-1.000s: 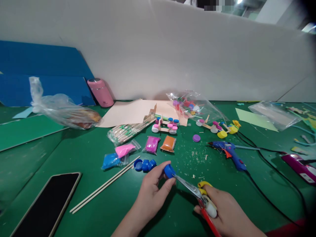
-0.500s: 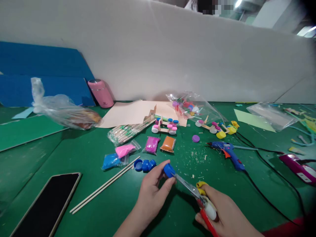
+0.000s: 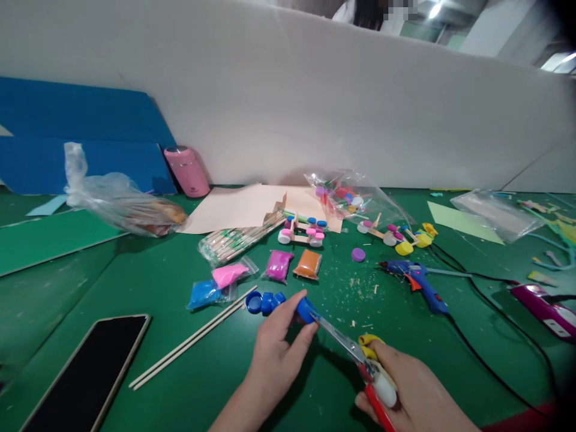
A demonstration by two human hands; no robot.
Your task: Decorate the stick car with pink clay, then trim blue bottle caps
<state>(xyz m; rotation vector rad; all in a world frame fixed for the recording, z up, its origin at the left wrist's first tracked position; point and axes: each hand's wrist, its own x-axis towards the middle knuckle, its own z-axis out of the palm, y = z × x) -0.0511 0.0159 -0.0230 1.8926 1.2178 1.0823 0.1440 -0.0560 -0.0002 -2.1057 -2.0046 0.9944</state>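
Note:
My left hand (image 3: 275,354) pinches a blue bottle cap (image 3: 306,310) between thumb and fingers, just above the green table. My right hand (image 3: 414,393) grips scissors (image 3: 360,357) with red and yellow handles; the blade tip touches the cap. Three more blue caps (image 3: 265,301) lie just left of the held one. Two thin wooden sticks (image 3: 191,345) lie to the left of my left hand.
A phone (image 3: 87,372) lies at the lower left. Coloured clay packets (image 3: 279,265), a bag of sticks (image 3: 236,239), small cap-wheeled cars (image 3: 301,231), a purple cap (image 3: 358,255) and a blue glue gun (image 3: 418,279) with its black cable lie beyond. A pink bottle (image 3: 186,171) stands by the white partition.
Both hands shifted very slightly; the cap and scissors stay together. The view tilted a little.

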